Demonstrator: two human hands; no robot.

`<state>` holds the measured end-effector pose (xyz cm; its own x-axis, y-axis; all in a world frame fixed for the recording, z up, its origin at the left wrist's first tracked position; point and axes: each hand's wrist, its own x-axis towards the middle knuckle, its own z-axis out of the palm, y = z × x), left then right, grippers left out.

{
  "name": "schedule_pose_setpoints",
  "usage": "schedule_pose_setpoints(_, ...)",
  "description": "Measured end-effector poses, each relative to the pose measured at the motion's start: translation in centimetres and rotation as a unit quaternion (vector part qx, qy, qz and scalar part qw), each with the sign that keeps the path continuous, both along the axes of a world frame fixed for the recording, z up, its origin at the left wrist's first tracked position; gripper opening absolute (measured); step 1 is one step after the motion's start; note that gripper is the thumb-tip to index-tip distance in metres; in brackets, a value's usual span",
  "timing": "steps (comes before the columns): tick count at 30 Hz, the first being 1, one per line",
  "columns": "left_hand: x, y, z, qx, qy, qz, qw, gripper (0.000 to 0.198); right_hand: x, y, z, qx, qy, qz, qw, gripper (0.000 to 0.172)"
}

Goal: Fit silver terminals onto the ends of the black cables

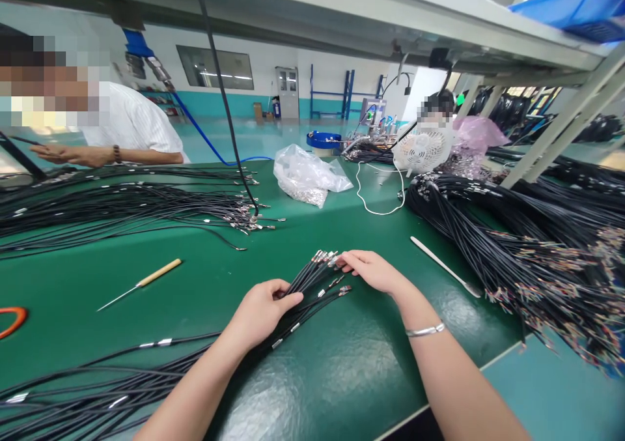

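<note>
A bundle of black cables (305, 277) lies across the green table, its metal-tipped ends pointing away from me. My left hand (261, 311) is wrapped round the bundle a little behind those ends. At the tips, my right hand (368, 268) has its thumb and fingers pinched together on a cable end; the exact part between them is mostly hidden. A few loose cables (312, 317) with white labels lie beside the bundle, under and to the right of my left hand. The rest of the cables (131, 382) trail toward the lower left.
An awl (159, 275) with a wooden handle and orange-handled tool (13, 320) lie left. A white stick (444, 265), clear bag (310, 174), fan (422, 149) and cable piles (488, 245) surround the work area. A co-worker (131, 118) sits far left. A shelf (439, 21) hangs overhead.
</note>
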<state>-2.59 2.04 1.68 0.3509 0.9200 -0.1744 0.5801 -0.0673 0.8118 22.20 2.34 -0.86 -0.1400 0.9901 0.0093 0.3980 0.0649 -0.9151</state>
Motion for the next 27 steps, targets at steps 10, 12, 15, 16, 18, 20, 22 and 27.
schedule_pose_setpoints(10, 0.1, 0.8, -0.3, -0.059, -0.098, 0.038, 0.993, 0.028, 0.3, 0.4, -0.7, 0.001, -0.009, -0.050, 0.999, 0.025)
schedule_pose_setpoints(12, 0.1, 0.8, -0.2, -0.060, -0.102, 0.045, 0.992, 0.029, 0.2, 0.2, -0.4, 0.019, -0.042, -0.076, 0.996, 0.020)
schedule_pose_setpoints(15, 0.2, 0.7, -0.1, -0.064, -0.102, 0.051, 0.991, 0.029, 0.0, -0.1, -0.1, 0.034, -0.063, -0.046, 0.996, 0.015)
schedule_pose_setpoints(16, 0.2, 0.7, 0.0, -0.067, -0.100, 0.053, 0.991, 0.029, -0.1, -0.2, -0.1, 0.039, -0.064, -0.018, 0.997, 0.014)
schedule_pose_setpoints(18, 0.3, 0.6, 0.1, -0.068, -0.098, 0.054, 0.991, 0.028, -0.4, -0.4, -0.1, 0.061, -0.080, 0.036, 0.994, 0.013)
schedule_pose_setpoints(20, 0.3, 0.6, 0.1, -0.063, -0.097, 0.052, 0.992, 0.028, -0.5, -0.5, -0.1, 0.080, -0.104, 0.056, 0.990, 0.010)
schedule_pose_setpoints(22, 0.3, 0.5, 0.2, -0.058, -0.094, 0.050, 0.993, 0.028, -0.5, -0.5, -0.1, 0.070, -0.100, 0.045, 0.992, 0.009)
schedule_pose_setpoints(27, 0.4, 0.4, 0.3, -0.056, -0.087, 0.054, 0.993, 0.030, -0.3, -0.5, 0.2, 0.035, -0.045, 0.024, 0.998, 0.016)
